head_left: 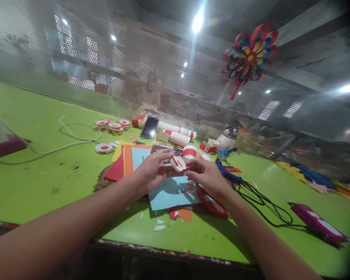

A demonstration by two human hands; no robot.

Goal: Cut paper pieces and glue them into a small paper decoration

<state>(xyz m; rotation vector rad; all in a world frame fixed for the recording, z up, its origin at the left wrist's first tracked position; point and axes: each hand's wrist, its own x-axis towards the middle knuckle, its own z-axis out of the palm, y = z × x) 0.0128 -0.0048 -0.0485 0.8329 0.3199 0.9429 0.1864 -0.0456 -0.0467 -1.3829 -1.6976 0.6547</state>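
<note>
Between both hands I hold a small round white paper cup piece (177,163) with red markings, above the sheets. My left hand (155,169) supports its left side, fingers wrapped along the edge. The fingertips of my right hand (205,175) pinch at its lower right. A red and white paper cup (190,152) stands right behind the piece. Beneath my hands lies a light blue paper sheet (166,196) with tiny scraps on it. Red-handled scissors (212,204) lie under my right wrist, their blades hidden.
A blue glue gun (227,173) with a black cable lies to the right, near a purple power strip (317,221). Stacked paper cups (176,137), a phone (149,127) and decorated discs (113,125) lie farther back. A white cable (61,149) crosses the left side.
</note>
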